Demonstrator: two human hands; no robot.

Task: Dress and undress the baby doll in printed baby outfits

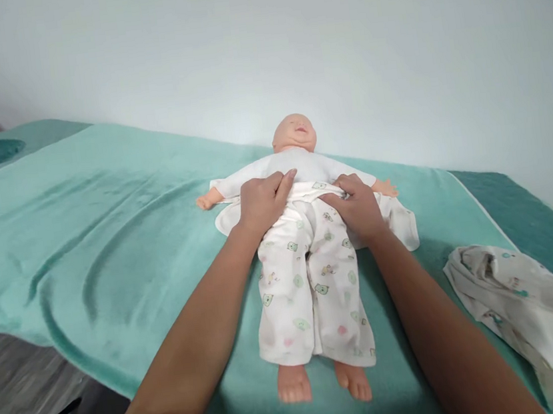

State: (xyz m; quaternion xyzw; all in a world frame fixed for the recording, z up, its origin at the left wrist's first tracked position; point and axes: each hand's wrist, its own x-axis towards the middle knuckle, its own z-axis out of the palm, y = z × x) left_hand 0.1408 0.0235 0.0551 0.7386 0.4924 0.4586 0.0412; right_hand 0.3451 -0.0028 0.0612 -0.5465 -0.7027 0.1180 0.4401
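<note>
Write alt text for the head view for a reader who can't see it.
The left hand and right hand hold the waistband of printed pants on a baby doll lying face-up on a green blanket. Crumpled printed cloth lies to the right.

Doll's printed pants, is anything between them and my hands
Nothing visible: the left hand and right hand both hold the printed pants at the waistband. The crumpled white cloth lies aside, on the right.

Crumpled printed cloth [530, 303], laid at right on green blanket [111, 254]; white wall [138, 63], seen behind; grey floor [15, 373], glimpsed lower left.
</note>
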